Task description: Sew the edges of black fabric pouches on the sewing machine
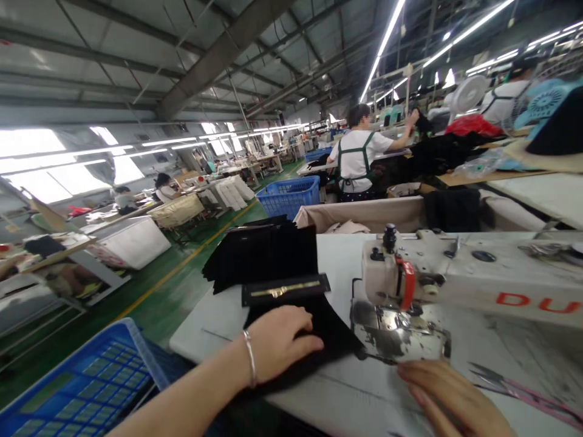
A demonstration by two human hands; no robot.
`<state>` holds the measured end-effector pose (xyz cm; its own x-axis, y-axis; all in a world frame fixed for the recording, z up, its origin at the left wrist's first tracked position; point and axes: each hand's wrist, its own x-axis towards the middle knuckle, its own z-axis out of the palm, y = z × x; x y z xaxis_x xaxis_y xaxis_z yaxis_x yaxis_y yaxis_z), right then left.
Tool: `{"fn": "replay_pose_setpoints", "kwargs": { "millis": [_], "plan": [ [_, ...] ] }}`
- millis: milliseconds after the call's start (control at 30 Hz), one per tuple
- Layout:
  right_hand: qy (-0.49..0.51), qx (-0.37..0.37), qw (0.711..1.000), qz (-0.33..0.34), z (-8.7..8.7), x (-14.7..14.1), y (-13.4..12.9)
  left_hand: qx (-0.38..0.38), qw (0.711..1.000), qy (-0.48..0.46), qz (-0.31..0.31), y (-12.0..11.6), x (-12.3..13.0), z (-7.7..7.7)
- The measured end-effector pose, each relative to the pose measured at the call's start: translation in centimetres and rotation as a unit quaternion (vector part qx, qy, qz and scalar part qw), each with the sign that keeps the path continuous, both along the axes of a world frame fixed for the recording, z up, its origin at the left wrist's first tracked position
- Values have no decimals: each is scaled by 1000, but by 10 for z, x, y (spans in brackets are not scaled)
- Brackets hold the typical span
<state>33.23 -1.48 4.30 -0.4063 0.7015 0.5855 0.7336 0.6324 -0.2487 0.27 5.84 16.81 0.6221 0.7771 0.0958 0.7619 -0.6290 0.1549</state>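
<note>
**My fingers (298, 318) on the black cloth (334, 334)**

My left hand (280, 343) lies loosely bent over the cloth, thumb well apart; it seems to press rather than pinch, though its underside is hidden. I judge the step in hand to be steadying this piece beside the sewing machine (385, 279). A next move would call for light, even pressure, so the cloth stays flat.

The cloth lies on the table (337, 252) under that hand, plain and dark. With the hand as the dial's centre, it narrows toward three o'clock, its corner right up to the metal plate (401, 340); whether it tucks under, I cannot tell.

At twelve, along its far edge, a black strip (247, 296) carries what looks like a gold zip (300, 286). Just beyond, leaning to eleven, sits an uneven stack (268, 252) of black pieces. The machine's head is at two. Between three and four is my right hand (450, 394), fingers close together; I cannot tell if it holds anything. Scissors (496, 380) lie past it. At nine stands a blue basket (132, 340).
</note>
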Motion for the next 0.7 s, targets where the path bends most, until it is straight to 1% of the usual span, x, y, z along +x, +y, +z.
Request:
{"fn": "replay_pose_setpoints", "kwargs": {
  "millis": [33,67,100,133,167,233,300,367,433,500,567,633,667,700],
  "plan": [
    [-19,-21,1000,1,3,-11,-5,-24,1000,7,-7,-13,10,-21],
    [-34,-48,998,-1,5,-22,-9,-39,999,16,-4,-21,18,-40],
    [-46,-68,997,-1,6,-33,-12,-48,999,12,9,-24,24,-55],
    [-53,-85,995,-3,6,-42,-15,-50,998,-1,28,-22,28,-68],
    [-55,-101,993,-5,5,-49,-16,-51,998,-14,47,-17,32,-76],
    [-52,-124,991,-6,3,-55,-18,-47,995,-39,75,-3,38,-84],
    [-42,-142,989,2,1,-55,-18,-47,994,-53,85,11,45,-84],
    [-19,-155,988,6,0,-53,-15,-52,993,-69,83,17,53,-81],
    [23,-167,985,-18,0,-52,-12,-66,991,-88,73,15,61,-77],
    [70,-179,980,-57,3,-53,-9,-89,988,-112,65,8,65,-71],
    [103,-185,974,-76,11,-55,-8,-115,982,-135,65,-3,64,-61],
    [126,-180,973,-72,23,-56,-11,-163,968,-179,58,-14,60,-45],
    [136,-174,973,-66,31,-57,-13,-203,953,-219,53,-20,58,-37],
    [147,-166,973,-62,40,-57,-16,-249,930,-267,50,-25,57,-28]
  ]
}}
